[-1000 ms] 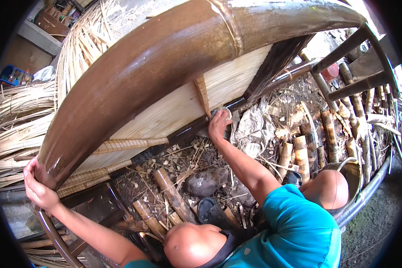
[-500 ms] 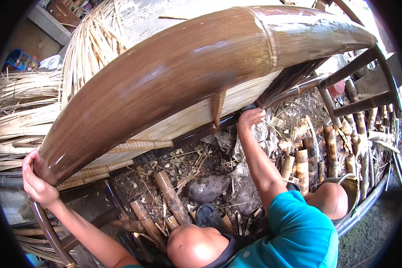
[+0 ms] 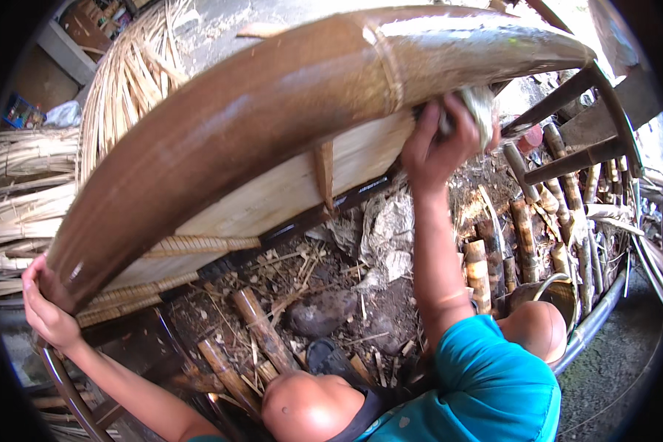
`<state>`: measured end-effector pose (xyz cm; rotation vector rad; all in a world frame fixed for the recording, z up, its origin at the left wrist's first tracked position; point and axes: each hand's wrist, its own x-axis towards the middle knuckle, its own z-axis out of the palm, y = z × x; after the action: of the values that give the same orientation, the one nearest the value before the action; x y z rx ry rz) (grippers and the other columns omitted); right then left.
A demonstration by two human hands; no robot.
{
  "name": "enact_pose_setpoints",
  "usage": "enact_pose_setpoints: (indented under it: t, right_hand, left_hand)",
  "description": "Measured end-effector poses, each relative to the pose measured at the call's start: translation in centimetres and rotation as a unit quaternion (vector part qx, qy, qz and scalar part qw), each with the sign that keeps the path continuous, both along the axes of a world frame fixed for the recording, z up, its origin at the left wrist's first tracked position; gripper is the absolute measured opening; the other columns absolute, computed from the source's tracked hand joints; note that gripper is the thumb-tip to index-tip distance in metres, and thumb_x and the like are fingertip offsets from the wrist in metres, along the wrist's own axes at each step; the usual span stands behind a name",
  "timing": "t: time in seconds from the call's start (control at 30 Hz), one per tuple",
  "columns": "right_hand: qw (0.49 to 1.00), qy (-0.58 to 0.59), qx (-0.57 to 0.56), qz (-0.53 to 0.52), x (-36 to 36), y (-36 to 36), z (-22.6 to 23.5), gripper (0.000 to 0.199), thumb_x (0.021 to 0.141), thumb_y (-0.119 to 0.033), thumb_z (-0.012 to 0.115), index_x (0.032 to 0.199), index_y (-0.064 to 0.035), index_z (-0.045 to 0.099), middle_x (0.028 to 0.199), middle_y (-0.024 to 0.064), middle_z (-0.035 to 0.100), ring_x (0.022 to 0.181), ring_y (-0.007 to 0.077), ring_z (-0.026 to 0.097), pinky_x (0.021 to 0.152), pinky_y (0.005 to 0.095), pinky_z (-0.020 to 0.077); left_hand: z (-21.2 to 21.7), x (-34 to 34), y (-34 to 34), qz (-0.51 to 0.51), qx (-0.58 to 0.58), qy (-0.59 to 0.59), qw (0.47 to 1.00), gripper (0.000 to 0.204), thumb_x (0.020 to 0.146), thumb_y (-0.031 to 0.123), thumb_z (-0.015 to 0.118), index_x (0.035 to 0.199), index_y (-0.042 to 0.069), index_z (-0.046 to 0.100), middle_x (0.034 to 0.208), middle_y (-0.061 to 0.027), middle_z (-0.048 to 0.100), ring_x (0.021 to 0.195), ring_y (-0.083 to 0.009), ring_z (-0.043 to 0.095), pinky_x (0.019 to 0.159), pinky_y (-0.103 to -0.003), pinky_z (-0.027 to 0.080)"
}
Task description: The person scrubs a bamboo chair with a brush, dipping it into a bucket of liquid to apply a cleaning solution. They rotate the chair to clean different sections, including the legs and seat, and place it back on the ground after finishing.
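A thick, glossy brown bamboo pole [image 3: 221, 132] forms the near edge of a piece of bamboo furniture that is tipped on its side. At the pole's left end, my left hand [image 3: 50, 309] is closed round the rim. My right hand [image 3: 442, 144] is closed on a pale rag [image 3: 480, 110], which is pressed to the pole's underside right of the joint ring. Motion smears that hand and the rag. Under the pole shows a pale slatted panel [image 3: 265, 195] with a wooden cross strip [image 3: 324, 173].
Split bamboo strips [image 3: 33, 202] lie in bundles at the left. Cut bamboo stumps [image 3: 479, 272] stand at the right beside a bucket [image 3: 549, 295]. A dark leg frame [image 3: 574, 160] juts out at the far right. A stone [image 3: 323, 313] lies on the littered ground before my knees.
My right hand has moved up from the dark lower rail to the thick pole, and the pale rag now shows in it. My left hand keeps its hold; the view has shifted slightly.
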<state>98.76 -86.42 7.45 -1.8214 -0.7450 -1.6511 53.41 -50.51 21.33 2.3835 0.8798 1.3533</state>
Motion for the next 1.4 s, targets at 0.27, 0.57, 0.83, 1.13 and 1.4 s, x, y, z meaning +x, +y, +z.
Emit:
enact_pose_setpoints:
  t: [0.27,0.57,0.83,1.13,1.4]
  right_hand:
    - [0.984,0.114,-0.139,-0.007,2.4,-4.8,-23.0,0.020,0.084,-0.019,0.076,0.102,-0.0168,0.066,0.119,0.0153,0.046,0.112,0.0364,0.043,0.094,0.0484,0.0379]
    - [0.990,0.110,-0.084,0.003,3.4,-4.8,-16.1,0.022,0.082,-0.024,0.081,0.101,-0.0228,0.070,0.117,0.0155,0.042,0.107,0.0347,0.042,0.089,0.0471,0.0378]
    - [0.954,0.256,-0.124,0.098,4.4,-7.3,-24.0,0.028,0.078,-0.021,0.083,0.100,-0.0198,0.066,0.136,0.0246,0.035,0.122,0.0453,0.040,0.098,0.0537,0.0415]
    - [0.969,0.072,0.185,0.149,6.6,-3.9,2.9,0.019,0.095,-0.014,0.054,0.108,-0.0002,0.051,0.112,0.0198,0.052,0.112,0.0358,0.045,0.105,0.0500,0.0304]
    - [0.959,0.246,0.080,0.116,3.8,-2.5,-27.5,0.064,0.085,-0.034,0.075,0.133,-0.0078,0.041,0.127,0.0211,0.051,0.123,0.0419,0.044,0.106,0.0542,0.0342]
  left_hand:
    - [0.5,1.6,-1.1,0.024,0.027,0.027,0.999,0.047,0.106,0.024,0.030,0.113,-0.007,0.065,0.110,-0.0130,0.067,0.105,-0.0235,0.061,0.098,-0.035,0.044]
    - [1.2,1.2,-2.1,0.022,0.088,0.048,0.995,0.043,0.105,0.022,0.033,0.108,-0.005,0.066,0.102,-0.0128,0.068,0.098,-0.0243,0.063,0.092,-0.035,0.047]
    - [1.3,2.9,-2.6,0.009,0.054,0.016,0.998,0.042,0.105,0.021,0.034,0.102,-0.006,0.065,0.099,-0.0131,0.069,0.095,-0.0240,0.063,0.089,-0.036,0.049]
    - [-0.3,0.9,0.0,0.032,0.033,0.023,0.999,0.044,0.103,0.022,0.034,0.107,-0.007,0.067,0.104,-0.0133,0.068,0.098,-0.0234,0.062,0.090,-0.034,0.049]
    - [2.4,1.1,-1.2,0.064,0.052,0.035,0.996,0.041,0.102,0.022,0.036,0.102,-0.006,0.065,0.099,-0.0104,0.065,0.095,-0.0211,0.060,0.089,-0.033,0.047]
